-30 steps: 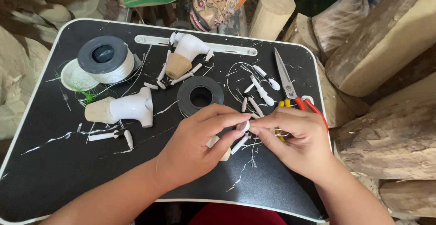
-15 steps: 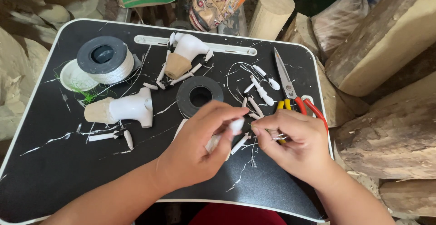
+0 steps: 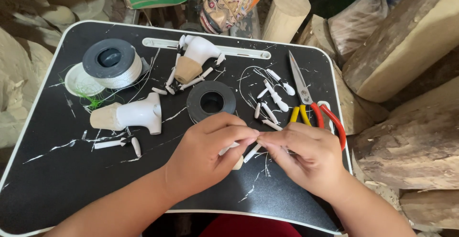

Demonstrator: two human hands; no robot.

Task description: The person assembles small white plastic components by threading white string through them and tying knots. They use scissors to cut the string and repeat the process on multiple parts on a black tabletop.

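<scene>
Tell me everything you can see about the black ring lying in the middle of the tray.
The black ring is a flat, matte roll, seemingly tape, with a round open centre showing the black tray beneath. It lies flat near the tray's middle, just beyond the left hand, whose knuckles cover its near edge. White string scraps lie beside it. A white armless figure torso lies to its left, small white pegs to its right.

Hands' fingertips now meet; white piece (image 3: 233, 147) tucked lower under left hand (image 3: 205, 158).
</scene>
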